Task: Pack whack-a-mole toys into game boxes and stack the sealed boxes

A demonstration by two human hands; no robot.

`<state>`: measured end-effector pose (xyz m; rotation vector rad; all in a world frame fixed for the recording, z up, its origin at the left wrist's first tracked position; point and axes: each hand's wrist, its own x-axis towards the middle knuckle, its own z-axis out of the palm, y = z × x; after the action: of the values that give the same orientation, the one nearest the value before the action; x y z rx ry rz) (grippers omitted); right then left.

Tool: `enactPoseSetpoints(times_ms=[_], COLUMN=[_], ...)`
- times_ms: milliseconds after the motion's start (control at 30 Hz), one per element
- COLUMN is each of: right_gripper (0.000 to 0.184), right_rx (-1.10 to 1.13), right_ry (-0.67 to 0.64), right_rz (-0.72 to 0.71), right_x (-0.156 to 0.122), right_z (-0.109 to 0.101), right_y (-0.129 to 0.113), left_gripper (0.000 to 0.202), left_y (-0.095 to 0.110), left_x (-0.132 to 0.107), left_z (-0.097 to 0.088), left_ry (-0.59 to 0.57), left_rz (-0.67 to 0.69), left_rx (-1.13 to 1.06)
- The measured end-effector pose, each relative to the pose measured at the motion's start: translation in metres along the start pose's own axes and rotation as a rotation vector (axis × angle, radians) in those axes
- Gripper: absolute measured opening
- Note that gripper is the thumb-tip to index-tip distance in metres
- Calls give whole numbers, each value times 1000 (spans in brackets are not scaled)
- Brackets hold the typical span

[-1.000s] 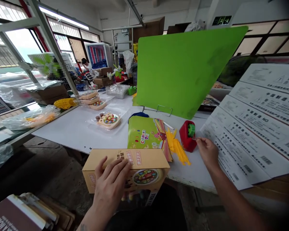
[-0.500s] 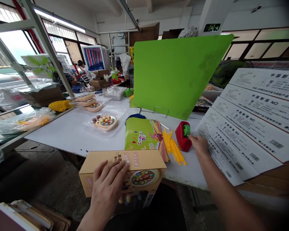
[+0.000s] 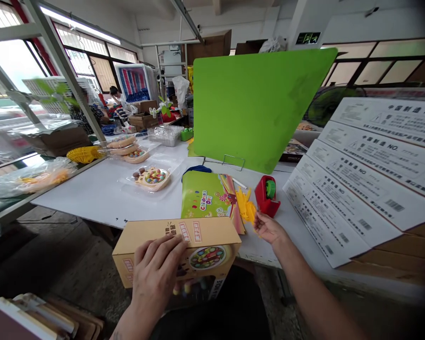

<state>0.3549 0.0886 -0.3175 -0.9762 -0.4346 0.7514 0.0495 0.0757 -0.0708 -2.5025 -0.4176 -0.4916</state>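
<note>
My left hand (image 3: 156,269) lies over the upper edge of a tan toy box (image 3: 212,231), its fingers on the top face, holding it at the table's front edge. A printed picture and a clear window show on the box's front. My right hand (image 3: 270,230) is just beyond the box's right end, thumb and fingers pinched together; whatever is between them is too small to make out. Beside those fingertips lie yellow plastic pieces (image 3: 245,206). A red tape dispenser (image 3: 268,208) with a green roll stands just behind my right hand, apart from it.
A green "Children's Day" sheet (image 3: 198,193) lies behind the box. An upright green board (image 3: 248,108) stands at the back. Packaged round toys (image 3: 152,178) sit on the left of the white table (image 3: 81,193). Printed white cartons (image 3: 361,179) lean at the right. Two people are farther back.
My right hand has left the tape dispenser and moved left and toward me, near the yellow pieces. My left hand stays on the box. The view has shifted slightly.
</note>
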Motion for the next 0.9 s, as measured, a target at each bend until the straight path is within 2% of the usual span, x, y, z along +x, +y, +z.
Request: enactPoseSetpoints(times_ms=[100, 167, 233, 267, 300, 367, 400, 500, 633, 767, 900], right_gripper=[43, 44, 35, 27, 20, 11, 9, 12, 12, 14, 18], right_rx=[7, 7, -49, -194, -340, -598, -713, -1009, -1264, -1393, -1407], right_ry=[-224, -388, -615, -839, -1007, -1267, -1343, -1423, -1489, -1523, -1545], right_rz=[-16, -26, -55, -153, -269, -451, -529, -694, -797, -858, -896], right_x=[-13, -21, -29, -33, -37, -46, -51, -63, -71, -74, -75], right_z=[20, 32, 45, 52, 60, 78, 88, 117, 143, 158, 163], right_y=[-34, -70, -113, -134, -153, -185, -196, -215, -224, -229, -232], left_gripper=[26, 26, 23, 22, 20, 20, 21, 23, 27, 26, 27], left_y=[8, 13, 17, 19, 20, 20, 20, 20, 21, 23, 24], left_x=[5, 10, 13, 14, 15, 16, 16, 17, 18, 19, 18], left_z=[-2, -4, -5, -5, -6, -7, -8, -9, -6, 0, 7], left_ry=[25, 27, 24, 21, 20, 6, 0, 7, 36, 44, 70], left_rz=[-52, -68, -92, -116, -141, -170, -178, -185, -184, -153, -144], left_rx=[-30, -51, -82, -102, -121, -152, -166, -196, -193, -136, -75])
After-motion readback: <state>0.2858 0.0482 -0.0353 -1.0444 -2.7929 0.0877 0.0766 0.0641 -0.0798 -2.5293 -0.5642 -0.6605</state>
